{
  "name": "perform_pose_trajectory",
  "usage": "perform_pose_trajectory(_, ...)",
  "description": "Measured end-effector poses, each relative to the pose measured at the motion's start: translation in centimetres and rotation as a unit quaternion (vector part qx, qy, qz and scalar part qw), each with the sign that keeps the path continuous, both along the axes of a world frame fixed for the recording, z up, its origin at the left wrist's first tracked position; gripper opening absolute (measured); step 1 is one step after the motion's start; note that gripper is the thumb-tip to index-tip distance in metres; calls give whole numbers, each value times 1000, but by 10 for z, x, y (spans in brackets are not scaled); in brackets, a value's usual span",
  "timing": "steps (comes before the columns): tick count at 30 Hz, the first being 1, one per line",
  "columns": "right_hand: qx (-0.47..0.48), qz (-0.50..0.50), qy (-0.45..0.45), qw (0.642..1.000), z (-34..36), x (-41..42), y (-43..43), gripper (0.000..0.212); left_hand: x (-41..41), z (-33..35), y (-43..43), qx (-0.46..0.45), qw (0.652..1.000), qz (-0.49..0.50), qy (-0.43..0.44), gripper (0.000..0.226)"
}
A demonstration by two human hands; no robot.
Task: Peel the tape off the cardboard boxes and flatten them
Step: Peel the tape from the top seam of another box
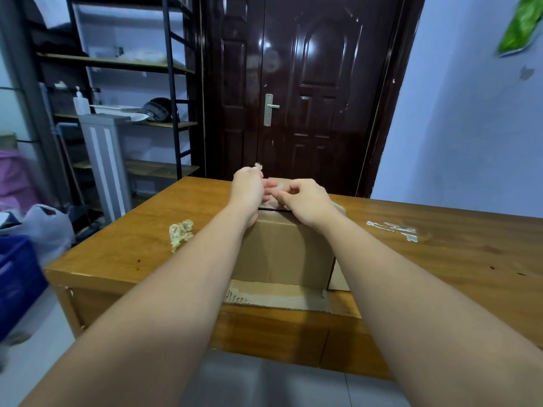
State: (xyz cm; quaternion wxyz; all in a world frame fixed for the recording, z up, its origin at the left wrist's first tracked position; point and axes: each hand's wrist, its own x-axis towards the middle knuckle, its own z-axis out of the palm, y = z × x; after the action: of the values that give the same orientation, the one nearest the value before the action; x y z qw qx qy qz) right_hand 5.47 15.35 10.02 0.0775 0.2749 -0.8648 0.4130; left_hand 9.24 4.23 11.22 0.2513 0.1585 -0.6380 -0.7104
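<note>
Box: cardboard box [282, 251] stands near-centre on table [132, 245].
Left hand [246, 186]: I see it pinching a tape scrap [258, 165].
Right hand [305, 201]: curled, picking at tape on the box top.
Handling: I judge the tape thin, clingy; grip a lifted end.

Both bare forearms reach toward twelve o'clock and converge, the left hand [247, 183] with fingers curled into a pinch at its upper tip, the right hand [302, 198] loosely fisted just at its three o'clock, fingertips nearly touching.
</note>
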Motion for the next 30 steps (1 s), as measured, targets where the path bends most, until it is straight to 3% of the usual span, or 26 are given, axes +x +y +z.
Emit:
perform_pose_trajectory(2,21,10,-14,1000,0,2,-2,39,0,3,2,39,999,5,-3,35)
perform_pose_trajectory(4,46,27,-30,998,2,3,-2,35,1,4,6,-32,999,-13,-14,55)
perform_pose_trajectory(7,53,46,-39,997,4,3,0,30,1,1,5,-104,994,-22,-19,47)
perform_pose_trajectory(10,60,44,-33,997,3,3,-1,30,1,-3,-1,-33,999,-16,0,29)
perform_pose_trajectory(13,65,34,-27,997,2,1,-3,31,0,-5,-3,-3,1000,-26,8,41)
perform_pose_trajectory(16,66,29,-29,997,3,0,-3,27,-1,-4,-5,-4,1000,-9,14,37)
perform_pose_trajectory(20,68,33,-35,997,3,0,-2,22,5,3,7,-65,995,-67,-35,55)
perform_pose_trajectory(21,72,32,-35,996,3,1,-2,20,5,4,9,-80,994,-69,-40,49)
perform_pose_trajectory(22,78,28,-31,996,3,1,-2,19,3,4,7,-89,994,-54,-37,40)
perform_pose_trajectory(24,107,20,-10,994,1,2,-4,16,0,0,-11,-70,997,28,-18,45)
perform_pose_trajectory(27,147,18,9,989,1,4,-6,14,1,-7,-52,25,989,144,32,39)
perform_pose_trajectory(28,149,19,11,989,2,4,-6,13,2,-12,-64,15,984,174,31,35)
perform_pose_trajectory(30,147,17,9,989,3,4,-6,11,6,-25,-82,-110,970,216,-26,32)
